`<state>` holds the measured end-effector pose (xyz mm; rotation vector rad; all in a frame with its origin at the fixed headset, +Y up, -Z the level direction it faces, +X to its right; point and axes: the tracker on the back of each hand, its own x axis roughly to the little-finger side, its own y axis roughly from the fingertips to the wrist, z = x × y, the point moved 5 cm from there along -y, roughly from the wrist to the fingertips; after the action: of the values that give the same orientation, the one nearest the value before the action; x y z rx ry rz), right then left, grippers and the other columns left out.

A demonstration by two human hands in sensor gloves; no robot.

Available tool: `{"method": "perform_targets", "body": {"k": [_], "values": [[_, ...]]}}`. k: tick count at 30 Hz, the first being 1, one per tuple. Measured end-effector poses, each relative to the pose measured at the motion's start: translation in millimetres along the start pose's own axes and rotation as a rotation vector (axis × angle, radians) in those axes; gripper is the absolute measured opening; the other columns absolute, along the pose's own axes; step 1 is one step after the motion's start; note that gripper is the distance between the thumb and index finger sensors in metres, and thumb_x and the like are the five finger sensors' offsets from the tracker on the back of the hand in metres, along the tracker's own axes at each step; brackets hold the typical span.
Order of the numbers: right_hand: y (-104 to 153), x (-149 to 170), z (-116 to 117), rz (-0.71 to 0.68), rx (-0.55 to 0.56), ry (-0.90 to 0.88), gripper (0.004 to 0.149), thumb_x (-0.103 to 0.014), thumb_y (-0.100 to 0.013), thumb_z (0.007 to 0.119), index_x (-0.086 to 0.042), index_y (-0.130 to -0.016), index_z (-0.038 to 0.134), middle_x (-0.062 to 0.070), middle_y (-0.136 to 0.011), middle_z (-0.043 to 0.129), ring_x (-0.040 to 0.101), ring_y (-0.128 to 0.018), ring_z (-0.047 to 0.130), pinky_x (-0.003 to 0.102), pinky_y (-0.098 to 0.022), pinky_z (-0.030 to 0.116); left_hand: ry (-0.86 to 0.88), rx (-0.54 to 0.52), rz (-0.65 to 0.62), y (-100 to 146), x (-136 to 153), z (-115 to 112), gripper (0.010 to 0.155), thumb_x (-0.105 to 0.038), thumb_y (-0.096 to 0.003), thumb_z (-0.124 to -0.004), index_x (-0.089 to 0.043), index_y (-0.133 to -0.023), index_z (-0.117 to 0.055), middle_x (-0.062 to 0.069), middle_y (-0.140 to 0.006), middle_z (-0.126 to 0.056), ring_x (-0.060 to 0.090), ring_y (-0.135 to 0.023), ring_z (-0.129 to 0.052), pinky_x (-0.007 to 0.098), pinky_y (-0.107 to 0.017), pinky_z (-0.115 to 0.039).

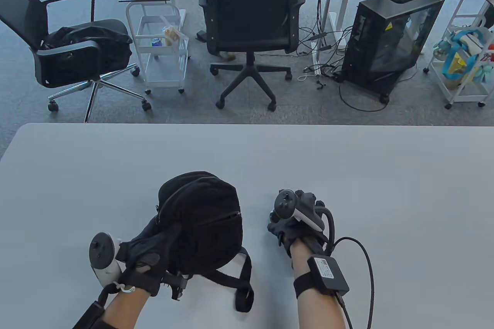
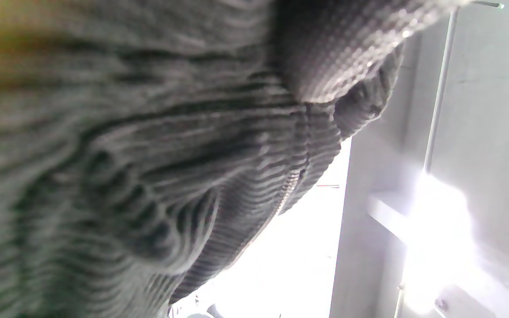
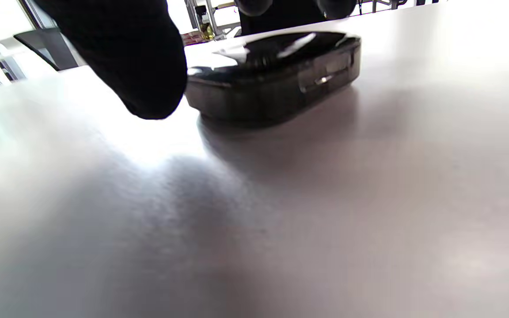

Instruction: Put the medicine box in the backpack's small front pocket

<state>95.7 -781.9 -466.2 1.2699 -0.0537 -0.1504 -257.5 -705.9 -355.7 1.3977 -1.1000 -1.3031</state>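
Medicine box (image 3: pixel 276 77) first: on my right wrist view I see a dark, glossy, rounded case lying flat on the bench (image 1: pixel 386 174), its small latch facing the camera. A gloved thumb (image 3: pixel 131 57) hangs down just beside its left end; I cannot tell whether it touches. Other fingers (image 3: pixel 254 6) come in at the top edge above the box, too cropped for me to read their grip. From the table view the box itself is hidden under my right hand (image 1: pixel 293 225), which sits low on the bench at about 5 o'clock from the bench's middle, its tracker on top, so I cannot tell there whether those fingers hold the box or merely rest over it.

At 9 o'clock from that hand, near but apart, lies the black backpack (image 1: pixel 200 217), rounded, with a zipper (image 1: pixel 220 219) running slantwise across its front face; whether that zipper is open I cannot make out. Its straps (image 1: pixel 243 286) trail toward 6 o'clock. My left hand (image 1: pixel 148 250) rests on the backpack's near left corner, fingers wrapped onto the fabric and gripping it. My left wrist view is filled with blurred, ribbed dark fabric (image 2: pixel 148 176) pressed close to the lens.

Beyond the bench's far edge, at 12 o'clock, stands a black office chair (image 1: pixel 251 9).
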Motion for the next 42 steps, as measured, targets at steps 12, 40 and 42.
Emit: {"method": "perform_targets", "body": {"k": [12, 40, 42], "values": [[84, -29, -83, -0.191, 0.433, -0.246, 0.095, -0.059, -0.046, 0.092, -0.017, -0.113, 0.040, 0.036, -0.100, 0.056, 0.053, -0.082, 0.083, 0.067, -0.057, 0.067, -0.004, 0.021, 0.011, 0, 1, -3, 0.044, -0.037, -0.0496, -0.089, -0.021, -0.091, -0.087, 0.007, -0.080, -0.099, 0.044, -0.078, -0.092, 0.072, -0.058, -0.061], [171, -66, -86, -0.352, 0.692, -0.692, 0.096, -0.071, -0.046, 0.085, 0.006, -0.093, 0.052, 0.029, -0.082, 0.079, 0.048, -0.059, 0.097, 0.068, -0.045, 0.071, -0.118, 0.151, -0.095, 18, -15, -46, 0.044, -0.037, -0.0491, -0.089, -0.021, -0.090, -0.088, 0.008, -0.080, -0.099, 0.044, -0.079, -0.091, 0.073, -0.058, -0.060], [176, -73, -90, -0.355, 0.720, -0.556, 0.096, -0.070, -0.046, 0.086, 0.006, -0.093, 0.052, 0.030, -0.083, 0.078, 0.049, -0.060, 0.096, 0.069, -0.046, 0.070, -0.111, 0.150, -0.090, 19, -15, -46, 0.044, -0.037, -0.0490, -0.089, -0.021, -0.090, -0.088, 0.008, -0.080, -0.099, 0.045, -0.079, -0.091, 0.073, -0.058, -0.060]]}}
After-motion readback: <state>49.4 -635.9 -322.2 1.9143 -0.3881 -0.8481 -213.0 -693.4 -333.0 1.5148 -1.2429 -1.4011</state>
